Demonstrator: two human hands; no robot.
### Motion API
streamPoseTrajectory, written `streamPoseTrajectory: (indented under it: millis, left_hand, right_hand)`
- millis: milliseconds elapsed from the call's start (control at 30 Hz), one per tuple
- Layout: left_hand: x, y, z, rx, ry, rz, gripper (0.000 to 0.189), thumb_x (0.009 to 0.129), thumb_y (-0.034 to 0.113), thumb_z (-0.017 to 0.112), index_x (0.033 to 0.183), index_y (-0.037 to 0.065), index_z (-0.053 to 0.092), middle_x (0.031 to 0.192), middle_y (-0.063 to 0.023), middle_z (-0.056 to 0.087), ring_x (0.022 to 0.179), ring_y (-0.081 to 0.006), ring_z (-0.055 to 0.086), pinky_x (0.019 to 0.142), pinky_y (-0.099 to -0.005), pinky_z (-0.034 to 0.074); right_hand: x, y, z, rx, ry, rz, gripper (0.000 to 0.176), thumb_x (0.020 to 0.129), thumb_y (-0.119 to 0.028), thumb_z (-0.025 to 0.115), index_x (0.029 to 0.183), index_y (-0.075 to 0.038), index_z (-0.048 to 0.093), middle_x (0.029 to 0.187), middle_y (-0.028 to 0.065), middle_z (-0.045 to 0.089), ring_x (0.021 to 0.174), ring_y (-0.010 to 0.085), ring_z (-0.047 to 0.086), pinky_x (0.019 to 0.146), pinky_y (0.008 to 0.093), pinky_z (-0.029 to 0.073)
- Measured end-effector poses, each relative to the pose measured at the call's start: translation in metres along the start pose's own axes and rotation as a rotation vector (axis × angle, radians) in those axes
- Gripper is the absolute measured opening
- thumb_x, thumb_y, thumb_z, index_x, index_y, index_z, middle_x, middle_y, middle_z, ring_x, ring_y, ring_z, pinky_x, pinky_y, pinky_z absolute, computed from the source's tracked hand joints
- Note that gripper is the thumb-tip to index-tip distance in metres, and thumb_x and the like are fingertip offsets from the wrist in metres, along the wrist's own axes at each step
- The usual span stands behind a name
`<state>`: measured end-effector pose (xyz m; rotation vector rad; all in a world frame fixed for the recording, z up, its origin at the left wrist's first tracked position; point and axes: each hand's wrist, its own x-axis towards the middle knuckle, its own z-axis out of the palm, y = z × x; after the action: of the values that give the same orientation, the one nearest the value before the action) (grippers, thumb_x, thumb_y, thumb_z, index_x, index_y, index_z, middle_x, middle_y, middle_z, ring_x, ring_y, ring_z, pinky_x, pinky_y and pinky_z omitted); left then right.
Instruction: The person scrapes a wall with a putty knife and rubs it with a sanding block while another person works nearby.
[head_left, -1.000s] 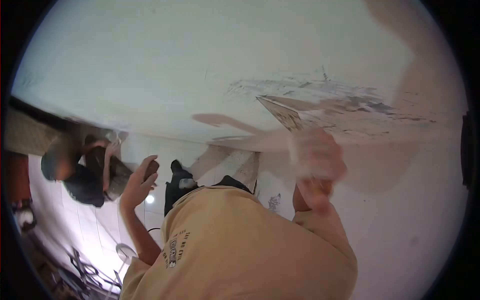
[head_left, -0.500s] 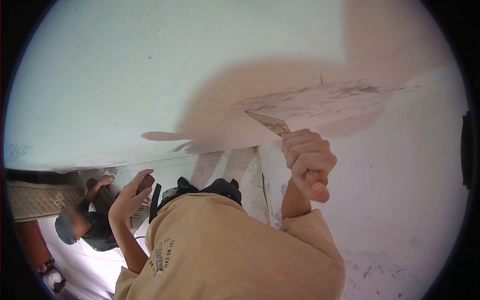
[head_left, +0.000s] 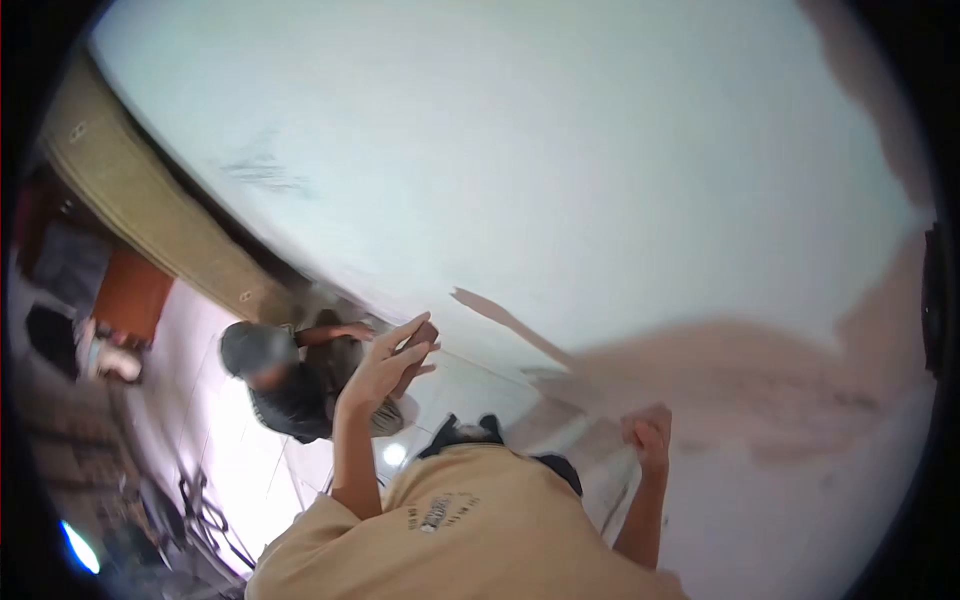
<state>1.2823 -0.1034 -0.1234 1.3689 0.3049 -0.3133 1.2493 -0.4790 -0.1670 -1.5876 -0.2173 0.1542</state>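
My left hand [head_left: 375, 372] is raised left of my body, its fingers and thumb around a small reddish-brown block [head_left: 415, 355] whose exact kind I cannot make out. On the other side, my right hand [head_left: 648, 435] is closed in a loose fist near the lower part of the white wall [head_left: 480, 150]. Half a second ago it gripped a pointed trowel by its wooden handle; now the blade is blurred or hidden against the shadowed wall. Scraped, darkened patches [head_left: 800, 400] mark the wall to the right of this hand.
A co-worker in a dark cap [head_left: 255, 347] crouches at the left by the wall. A mattress [head_left: 165, 215] leans along the wall, with a reddish-brown panel [head_left: 135, 290] beyond it. Pale tiles [head_left: 220, 400] cover the floor, and a bicycle-like frame [head_left: 200, 515] stands lower left.
My view has swung left, bringing more of the room into sight. My right hand has come down from the scraped patch; the trowel blade no longer shows clearly. My left hand keeps the block.
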Motion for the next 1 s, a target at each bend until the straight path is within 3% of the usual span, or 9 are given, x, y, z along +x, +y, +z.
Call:
streamPoseTrajectory:
  millis: [233, 300, 433, 667, 767, 800, 833, 900, 1000]
  left_hand:
    - [0.033, 0.044, -0.123, -0.454, 0.752, 0.621, 0.038, 0.086, 0.015, 0.048, 0.122, 0.007, 0.041, 0.107, -0.0046, 0.050, 0.094, -0.0150, 0.049, 0.085, -0.0311, 0.041]
    - [0.062, 0.083, -0.153, -0.438, 0.808, 0.784, 0.046, 0.090, 0.022, 0.042, 0.128, -0.001, 0.032, 0.123, -0.0106, 0.042, 0.111, -0.0193, 0.041, 0.091, -0.0262, 0.034]
    - [0.154, 0.147, -0.166, -0.181, 1.172, 0.999, 0.038, 0.090, 0.016, 0.036, 0.122, -0.003, 0.037, 0.117, -0.0149, 0.046, 0.098, -0.0224, 0.047, 0.088, -0.0288, 0.035]
    - [0.180, 0.189, -0.274, -0.536, 1.177, 0.817, 0.024, 0.088, 0.012, 0.032, 0.099, -0.004, 0.045, 0.096, -0.0161, 0.052, 0.082, -0.0249, 0.052, 0.065, -0.0361, 0.046]
    - [0.160, 0.160, -0.190, -0.316, 1.120, 1.010, 0.029, 0.089, 0.010, 0.032, 0.110, -0.006, 0.045, 0.108, -0.0151, 0.051, 0.096, -0.0225, 0.049, 0.083, -0.0297, 0.040]
    - [0.174, 0.129, -0.192, 0.292, 1.372, 1.056, 0.036, 0.089, 0.010, 0.033, 0.120, -0.007, 0.039, 0.120, -0.0174, 0.046, 0.107, -0.0218, 0.046, 0.092, -0.0282, 0.034]
    - [0.164, 0.132, -0.150, -0.160, 1.159, 1.093, 0.041, 0.089, 0.011, 0.035, 0.125, -0.008, 0.033, 0.126, -0.0186, 0.041, 0.113, -0.0222, 0.043, 0.095, -0.0293, 0.030]
    - [0.174, 0.134, -0.174, -0.221, 1.093, 1.092, 0.041, 0.089, 0.013, 0.036, 0.124, -0.008, 0.035, 0.123, -0.0185, 0.044, 0.112, -0.0236, 0.043, 0.094, -0.0290, 0.030]
    - [0.197, 0.188, -0.254, 0.072, 1.546, 0.931, 0.029, 0.087, 0.014, 0.036, 0.103, -0.007, 0.047, 0.102, -0.0212, 0.054, 0.094, -0.0312, 0.051, 0.083, -0.0340, 0.037]
  right_hand:
    - [0.031, 0.005, 0.064, 0.051, -0.140, 0.242, 0.035, 0.072, -0.023, 0.050, 0.047, -0.002, 0.039, 0.044, -0.0024, 0.036, 0.042, 0.0055, 0.032, 0.039, 0.0244, 0.022]
    - [0.044, 0.004, 0.066, 0.030, -0.327, 0.232, 0.037, 0.075, -0.024, 0.051, 0.047, -0.003, 0.040, 0.045, -0.0037, 0.037, 0.043, 0.0043, 0.032, 0.039, 0.0239, 0.023]
    - [0.045, -0.003, 0.075, -0.005, -0.272, 0.311, 0.035, 0.076, -0.018, 0.050, 0.045, -0.005, 0.037, 0.046, -0.0016, 0.036, 0.043, 0.0061, 0.032, 0.039, 0.0240, 0.022]
    - [0.026, -0.004, 0.066, 0.164, -0.217, 0.542, 0.039, 0.079, -0.020, 0.049, 0.045, -0.007, 0.035, 0.044, -0.0039, 0.032, 0.042, 0.0050, 0.028, 0.039, 0.0255, 0.019]
    - [0.025, -0.005, 0.058, 0.151, -0.226, 0.593, 0.038, 0.079, -0.019, 0.048, 0.046, -0.007, 0.033, 0.044, -0.0036, 0.031, 0.041, 0.0058, 0.027, 0.039, 0.0257, 0.018]
    - [0.035, -0.004, 0.054, 0.150, -0.251, 0.599, 0.038, 0.079, -0.018, 0.047, 0.046, -0.008, 0.033, 0.044, -0.0034, 0.031, 0.041, 0.0062, 0.026, 0.039, 0.0257, 0.018]
    - [0.046, -0.003, 0.054, 0.122, -0.285, 0.605, 0.038, 0.079, -0.018, 0.047, 0.046, -0.008, 0.033, 0.044, -0.0034, 0.031, 0.041, 0.0062, 0.026, 0.039, 0.0257, 0.018]
    - [0.052, 0.003, 0.052, 0.166, -0.282, 0.573, 0.037, 0.079, -0.017, 0.046, 0.046, -0.008, 0.032, 0.045, -0.0027, 0.030, 0.040, 0.0067, 0.025, 0.040, 0.0258, 0.018]
    - [0.052, -0.001, 0.055, 0.086, -0.216, 0.637, 0.037, 0.078, -0.017, 0.046, 0.046, -0.007, 0.032, 0.045, -0.0023, 0.030, 0.040, 0.0077, 0.024, 0.040, 0.0260, 0.018]
